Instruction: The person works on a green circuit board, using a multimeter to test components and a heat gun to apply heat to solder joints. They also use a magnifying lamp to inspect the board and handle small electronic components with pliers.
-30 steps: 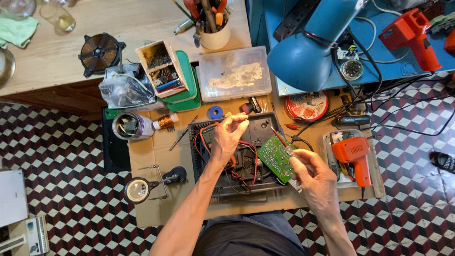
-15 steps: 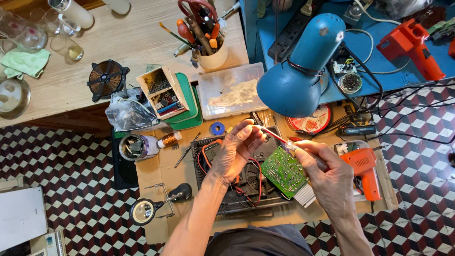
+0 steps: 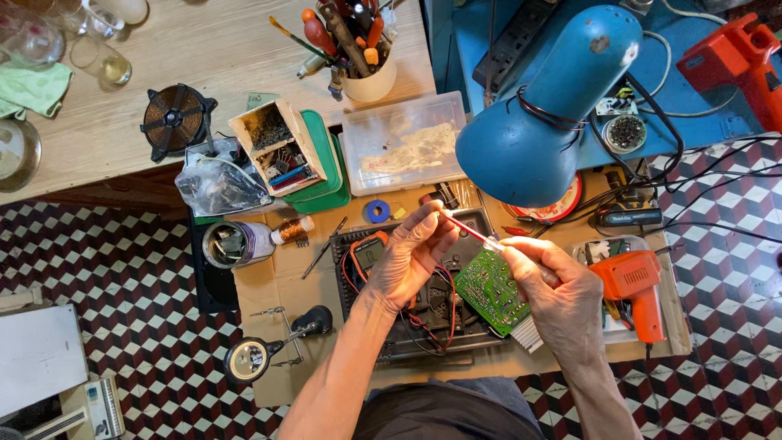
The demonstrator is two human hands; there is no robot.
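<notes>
Since a moment ago my left hand (image 3: 411,261) has lifted to pinch the red probe (image 3: 466,228) tip. My right hand (image 3: 562,293) grips the probe's other end, with the green circuit board (image 3: 491,289) beneath, above the tabletop (image 3: 277,285).

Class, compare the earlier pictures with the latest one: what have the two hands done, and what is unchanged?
The left hand has moved right to meet the right hand; its fingertips now pinch the thin red probe above the green circuit board. The right hand still holds the board, and the orange soldering gun stays put.
</notes>
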